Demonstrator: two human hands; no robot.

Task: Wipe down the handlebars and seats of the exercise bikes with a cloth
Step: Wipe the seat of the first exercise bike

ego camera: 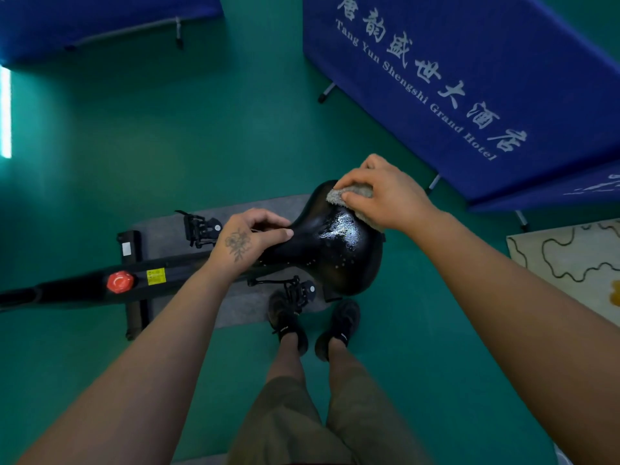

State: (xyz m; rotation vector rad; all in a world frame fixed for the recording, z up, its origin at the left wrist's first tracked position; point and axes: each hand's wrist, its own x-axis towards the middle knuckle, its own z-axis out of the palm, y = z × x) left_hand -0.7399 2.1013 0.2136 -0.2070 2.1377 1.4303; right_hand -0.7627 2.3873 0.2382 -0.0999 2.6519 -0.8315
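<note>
A black bike seat (339,250) lies below me at the centre, its top wet and shiny. My right hand (385,193) grips a grey cloth (350,194) and presses it onto the seat's wide rear part. Around the seat's narrow nose curl the fingers of my left hand (250,239), thumb on top. The bike's black frame (84,283) runs off to the left with a red knob (119,281) on it. The handlebars are out of view.
Two pedals (201,228) (298,290) stick out over a grey mat (241,307) on the green floor. My feet (315,327) stand just behind the seat. Blue hotel barriers (469,88) stand at the right and top left. A patterned rug (570,260) lies at the right edge.
</note>
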